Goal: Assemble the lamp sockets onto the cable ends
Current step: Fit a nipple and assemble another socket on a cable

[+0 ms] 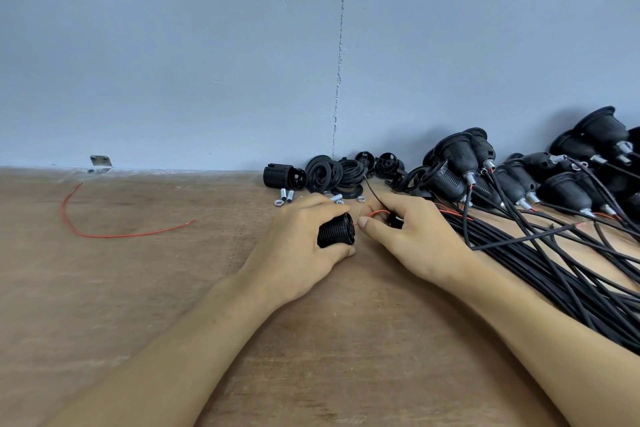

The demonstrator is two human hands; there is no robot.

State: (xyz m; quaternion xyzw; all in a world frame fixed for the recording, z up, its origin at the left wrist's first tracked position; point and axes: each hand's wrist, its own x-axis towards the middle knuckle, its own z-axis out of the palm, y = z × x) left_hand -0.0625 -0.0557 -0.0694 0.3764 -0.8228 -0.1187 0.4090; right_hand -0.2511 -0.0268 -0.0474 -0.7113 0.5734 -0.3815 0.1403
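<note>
Clasps threaded socket (335,231) in left hand (298,248), pinches red wire (376,213) beside it with right hand (414,236); seemingly finished sockets (450,180) heaped to its right, loose parts (332,173) behind it remaining.

Table (138,305): brown wood surface, worn.
Wall (173,45): blue-grey, rising from the table's far edge.
Crack (340,62): vertical, running down the wall.
Bracket (100,163): metal, at the wall's base, left.
Loose wire (110,237): red, curved, flat on the table.
</note>
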